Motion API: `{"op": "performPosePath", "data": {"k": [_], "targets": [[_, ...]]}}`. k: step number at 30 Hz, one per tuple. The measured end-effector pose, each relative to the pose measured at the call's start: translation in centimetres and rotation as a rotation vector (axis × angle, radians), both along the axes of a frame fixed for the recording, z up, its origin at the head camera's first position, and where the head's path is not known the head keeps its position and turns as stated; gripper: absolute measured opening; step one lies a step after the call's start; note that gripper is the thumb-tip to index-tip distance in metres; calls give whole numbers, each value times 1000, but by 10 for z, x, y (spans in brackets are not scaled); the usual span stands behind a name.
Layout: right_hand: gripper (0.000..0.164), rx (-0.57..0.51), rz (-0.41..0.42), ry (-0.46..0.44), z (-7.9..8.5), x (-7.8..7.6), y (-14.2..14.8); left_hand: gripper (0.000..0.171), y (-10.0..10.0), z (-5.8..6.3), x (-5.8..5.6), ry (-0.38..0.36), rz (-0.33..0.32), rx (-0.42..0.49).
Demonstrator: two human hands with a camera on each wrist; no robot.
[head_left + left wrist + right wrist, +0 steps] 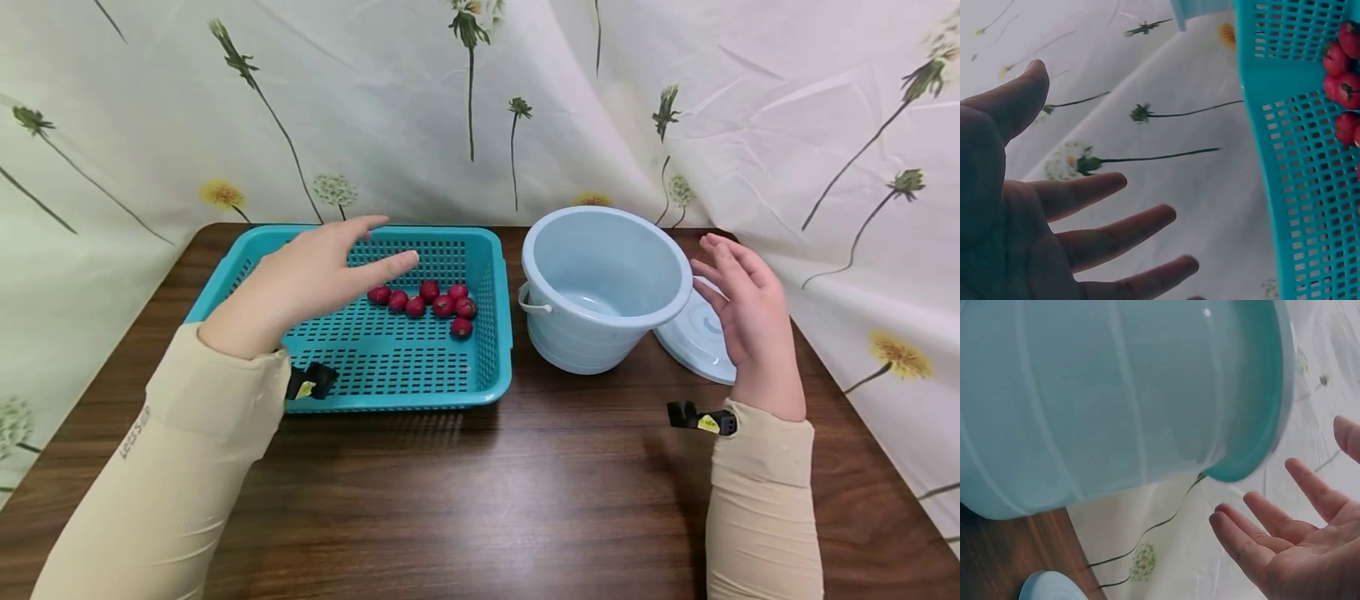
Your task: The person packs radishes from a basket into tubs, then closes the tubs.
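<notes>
My left hand (307, 275) hovers over the left part of a turquoise plastic basket (450, 398), fingers extended and thumb apart, holding nothing. Several small round red radishes (442, 306) lie in the basket, mostly toward its back right. To the right of the basket stands a light blue bucket (577, 354), upright, with nothing visible inside. My right hand (753, 308) is raised just right of the bucket's rim, its fingers loosely bent and empty. In the right wrist view a gap shows between those fingers and the bucket (1116, 406).
A light blue round lid (697, 342) lies flat on the table behind the right hand, partly hidden by the bucket. The bucket's handle (535, 308) hangs on its left side. Dark wooden table (510, 500) extends in front. A white floral cloth (420, 108) hangs behind.
</notes>
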State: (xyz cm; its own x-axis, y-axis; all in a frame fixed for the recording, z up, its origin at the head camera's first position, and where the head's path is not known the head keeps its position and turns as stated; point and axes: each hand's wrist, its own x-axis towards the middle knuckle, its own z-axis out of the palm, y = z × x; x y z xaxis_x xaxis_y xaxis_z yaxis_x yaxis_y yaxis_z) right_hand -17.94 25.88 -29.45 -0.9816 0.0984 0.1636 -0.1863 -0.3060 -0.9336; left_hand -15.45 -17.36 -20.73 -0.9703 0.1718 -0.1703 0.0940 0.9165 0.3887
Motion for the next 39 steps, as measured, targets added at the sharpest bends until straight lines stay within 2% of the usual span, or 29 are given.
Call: {"op": "performPosePath", "data": {"k": [3, 5, 12, 17, 24, 29, 35, 39], "targets": [[23, -88, 39, -9, -2, -2, 6, 94, -1, -4, -12, -39, -1, 1], [22, -109, 56, -28, -4, -3, 8, 91, -2, -8, -21, -66, -6, 6], [20, -51, 63, -88, -9, -7, 8, 78, -13, -33, -54, -153, -5, 53], [16, -36, 65, -115, -12, -9, 6, 67, -20, -58, -71, -158, 4, 105], [17, 99, 62, -123, -17, -12, -3, 58, -26, -85, -82, -76, 46, 168], [18, 127, 43, -136, -18, -12, -8, 59, -36, -101, -89, -112, 96, 244], [22, 149, 21, -147, -17, -13, -9, 66, -46, -117, -96, -161, 198, 424], [22, 157, 9, -154, -18, -13, -9, 67, -49, -125, -97, -202, 260, 474]]}}
